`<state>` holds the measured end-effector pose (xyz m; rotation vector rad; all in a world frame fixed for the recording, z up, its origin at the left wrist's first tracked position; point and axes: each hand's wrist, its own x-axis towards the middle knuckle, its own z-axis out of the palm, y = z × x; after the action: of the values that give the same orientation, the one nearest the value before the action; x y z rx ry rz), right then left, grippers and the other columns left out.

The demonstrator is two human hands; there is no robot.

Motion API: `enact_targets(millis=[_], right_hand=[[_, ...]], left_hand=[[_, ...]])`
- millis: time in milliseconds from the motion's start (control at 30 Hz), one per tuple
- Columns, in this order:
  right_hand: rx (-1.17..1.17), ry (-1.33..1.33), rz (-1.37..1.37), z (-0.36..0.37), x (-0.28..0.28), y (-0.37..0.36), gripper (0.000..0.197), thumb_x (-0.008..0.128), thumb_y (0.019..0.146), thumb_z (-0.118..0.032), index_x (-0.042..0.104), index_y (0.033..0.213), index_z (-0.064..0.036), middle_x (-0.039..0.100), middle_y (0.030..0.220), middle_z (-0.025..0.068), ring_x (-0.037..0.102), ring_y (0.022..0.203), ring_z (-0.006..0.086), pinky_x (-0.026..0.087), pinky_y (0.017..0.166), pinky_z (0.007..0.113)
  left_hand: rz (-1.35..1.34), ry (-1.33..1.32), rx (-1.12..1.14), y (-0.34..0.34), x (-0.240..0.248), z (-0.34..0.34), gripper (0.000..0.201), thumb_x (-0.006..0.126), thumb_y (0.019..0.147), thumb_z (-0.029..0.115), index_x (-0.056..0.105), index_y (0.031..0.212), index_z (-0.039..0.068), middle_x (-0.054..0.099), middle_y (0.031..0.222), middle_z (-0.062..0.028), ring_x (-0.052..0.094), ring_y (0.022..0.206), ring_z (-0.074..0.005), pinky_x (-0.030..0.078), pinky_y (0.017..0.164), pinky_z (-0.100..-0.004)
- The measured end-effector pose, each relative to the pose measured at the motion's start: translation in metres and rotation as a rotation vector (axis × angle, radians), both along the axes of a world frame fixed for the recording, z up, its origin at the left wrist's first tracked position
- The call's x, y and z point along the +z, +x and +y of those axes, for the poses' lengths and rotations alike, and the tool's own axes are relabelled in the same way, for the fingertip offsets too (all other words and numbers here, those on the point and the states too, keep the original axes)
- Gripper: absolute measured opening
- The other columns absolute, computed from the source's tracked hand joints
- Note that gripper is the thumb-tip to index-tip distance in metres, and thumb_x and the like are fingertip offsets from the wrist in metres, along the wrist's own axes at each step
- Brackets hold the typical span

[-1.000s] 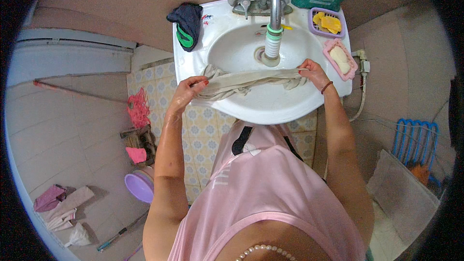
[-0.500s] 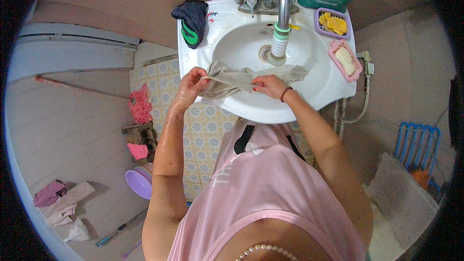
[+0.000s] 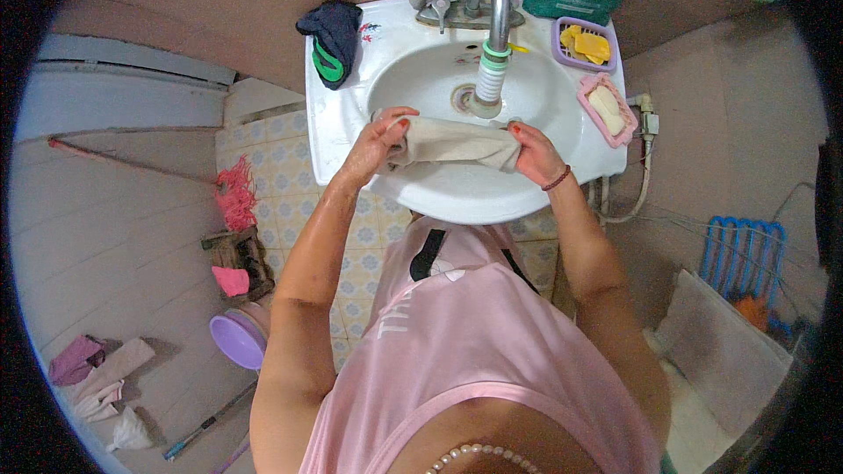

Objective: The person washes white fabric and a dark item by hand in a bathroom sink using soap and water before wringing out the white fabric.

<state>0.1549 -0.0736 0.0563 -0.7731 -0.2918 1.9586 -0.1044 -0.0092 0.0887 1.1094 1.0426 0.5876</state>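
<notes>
Two hands on one beige cloth: my left hand (image 3: 379, 136) pinches its left end, my right hand (image 3: 533, 151) is closed on the right end, the wet beige cloth (image 3: 457, 144) stretched between them over the white sink basin (image 3: 439, 193), just below the faucet spout (image 3: 488, 79). Looks mid-wash; wringing seems undone. Dark rag (image 3: 334, 35) on the rim, pink soap dish (image 3: 604, 108) right.

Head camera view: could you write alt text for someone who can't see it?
Seen from above, a person's left hand and right hand hold a wet beige cloth stretched over a white sink, below the tap. Soap dishes and a dark cloth sit on the rim.
</notes>
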Motion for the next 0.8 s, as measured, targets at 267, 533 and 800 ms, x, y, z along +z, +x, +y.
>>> enact_targets(millis=[267, 533, 800], right_hand=[[-0.224, 0.086, -0.672, 0.008, -0.043, -0.028, 0.013, 0.057, 0.069, -0.003, 0.049, 0.079, -0.0025, 0.055, 0.074, 0.0036, 0.053, 0.071, 0.0128, 0.043, 0.067, 0.025], [-0.059, 0.384, -1.561, 0.042, -0.024, -0.079, 0.014, 0.058, 0.069, -0.019, 0.054, 0.066, -0.0057, 0.052, 0.056, 0.0108, 0.052, 0.056, 0.0239, 0.041, 0.054, 0.034], [-0.119, 0.396, -1.407, 0.038, -0.049, -0.094, 0.026, 0.056, 0.072, -0.03, 0.052, 0.088, -0.0098, 0.054, 0.077, 0.0073, 0.052, 0.068, 0.0243, 0.04, 0.068, 0.041]], left_hand=[[-0.562, -0.797, 0.483, 0.071, -0.053, -0.013, 0.035, 0.033, 0.084, 0.036, 0.045, 0.097, 0.006, 0.052, 0.093, -0.009, 0.052, 0.085, -0.0218, 0.043, 0.075, -0.0346], [-0.442, -0.727, 0.44, 0.105, -0.077, -0.035, 0.037, 0.037, 0.082, 0.037, 0.043, 0.104, 0.008, 0.049, 0.102, -0.0111, 0.049, 0.092, -0.0244, 0.039, 0.08, -0.0386], [-0.482, -0.626, 0.376, 0.085, -0.019, -0.02, 0.051, 0.025, 0.084, 0.044, 0.041, 0.109, 0.003, 0.05, 0.102, -0.0108, 0.047, 0.093, -0.0205, 0.039, 0.077, -0.0294]])
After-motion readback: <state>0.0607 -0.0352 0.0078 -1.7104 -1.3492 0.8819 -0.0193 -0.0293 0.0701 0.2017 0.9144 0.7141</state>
